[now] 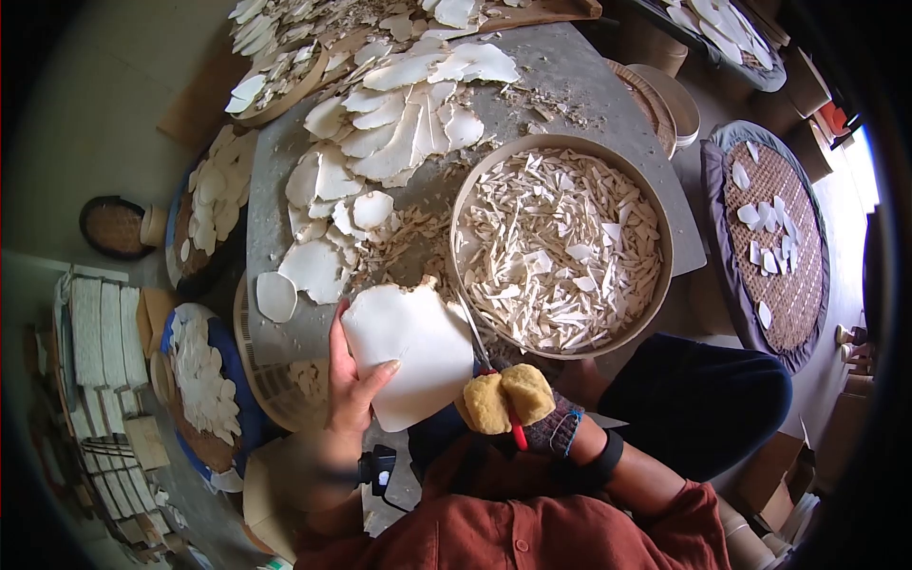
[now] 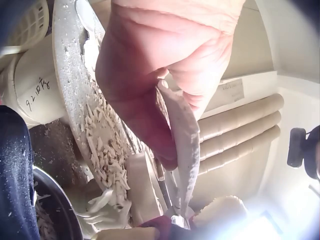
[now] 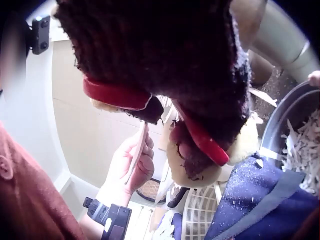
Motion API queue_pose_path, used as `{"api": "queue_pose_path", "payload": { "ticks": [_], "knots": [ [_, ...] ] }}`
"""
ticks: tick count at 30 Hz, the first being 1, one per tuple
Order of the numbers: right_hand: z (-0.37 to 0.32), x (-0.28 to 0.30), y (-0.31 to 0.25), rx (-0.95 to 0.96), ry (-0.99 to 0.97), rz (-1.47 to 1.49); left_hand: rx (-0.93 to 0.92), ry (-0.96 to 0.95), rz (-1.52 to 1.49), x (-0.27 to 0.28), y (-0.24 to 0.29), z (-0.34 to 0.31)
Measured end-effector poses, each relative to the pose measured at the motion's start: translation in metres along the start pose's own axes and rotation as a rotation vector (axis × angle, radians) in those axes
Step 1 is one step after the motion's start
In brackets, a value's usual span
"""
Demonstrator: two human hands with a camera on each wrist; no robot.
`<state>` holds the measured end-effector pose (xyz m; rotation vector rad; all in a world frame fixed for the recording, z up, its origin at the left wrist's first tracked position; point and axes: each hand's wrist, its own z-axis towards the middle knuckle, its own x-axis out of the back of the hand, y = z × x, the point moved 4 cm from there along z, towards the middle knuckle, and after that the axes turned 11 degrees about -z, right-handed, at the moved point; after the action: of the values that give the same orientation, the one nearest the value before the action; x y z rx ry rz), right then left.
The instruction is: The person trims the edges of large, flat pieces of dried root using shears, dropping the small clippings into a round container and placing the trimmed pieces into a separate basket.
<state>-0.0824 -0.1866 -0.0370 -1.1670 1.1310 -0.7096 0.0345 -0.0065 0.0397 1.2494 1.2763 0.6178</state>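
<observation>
My left hand point(image 1: 353, 394) grips a broad, thin white slice point(image 1: 410, 347) by its left side, the thumb across its face. A ragged brownish rim runs along the slice's far edge. Dark knit covers my right hand point(image 1: 551, 427), which holds red-handled scissors point(image 1: 519, 435) with yellow sponge padding point(image 1: 508, 397) about the fingers. The scissor blades lie along the slice's right edge. From the left wrist the slice point(image 2: 184, 135) shows edge-on between thumb and fingers. Loops of the red handles point(image 3: 200, 135) press around the gloved fingers in the right wrist view.
A round tray point(image 1: 667, 242) full of cut white strips stands right of the slice. Overlapping slices point(image 1: 404, 123) cover the table's point(image 1: 560, 62) far left, with brown scraps around them. More round woven trays point(image 1: 807, 313) stand on both sides. A dark-trousered knee point(image 1: 703, 399) is at right.
</observation>
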Motion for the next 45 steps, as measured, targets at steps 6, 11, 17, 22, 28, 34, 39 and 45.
{"api": "queue_pose_path", "payload": {
  "ticks": [6,11,17,22,28,34,39,45],
  "knots": [
    [0.005,0.009,-0.009,0.058,0.172,-0.264,0.174,0.003,0.006,-0.002,-0.004,-0.010],
    [0.006,0.006,-0.019,0.118,0.112,-0.520,-0.054,0.372,-0.268,-0.005,-0.012,-0.029],
    [0.014,-0.010,-0.024,0.230,0.104,-0.924,-0.025,0.519,-0.705,-0.019,-0.057,-0.027],
    [0.010,-0.008,-0.009,0.268,0.152,-0.973,0.043,0.450,-0.578,-0.020,-0.045,-0.011],
    [0.017,-0.008,-0.032,0.311,0.138,-0.887,0.036,0.464,-0.472,-0.025,-0.037,-0.018],
    [0.013,-0.004,-0.027,0.248,0.087,-0.864,0.033,0.448,-0.455,-0.020,-0.037,-0.019],
    [0.012,-0.008,-0.023,0.271,0.073,-0.892,0.097,0.433,-0.418,-0.011,-0.033,-0.015],
    [0.018,-0.008,-0.014,0.203,0.061,-0.883,0.166,0.394,-0.381,0.003,-0.032,-0.013]
  ]
}}
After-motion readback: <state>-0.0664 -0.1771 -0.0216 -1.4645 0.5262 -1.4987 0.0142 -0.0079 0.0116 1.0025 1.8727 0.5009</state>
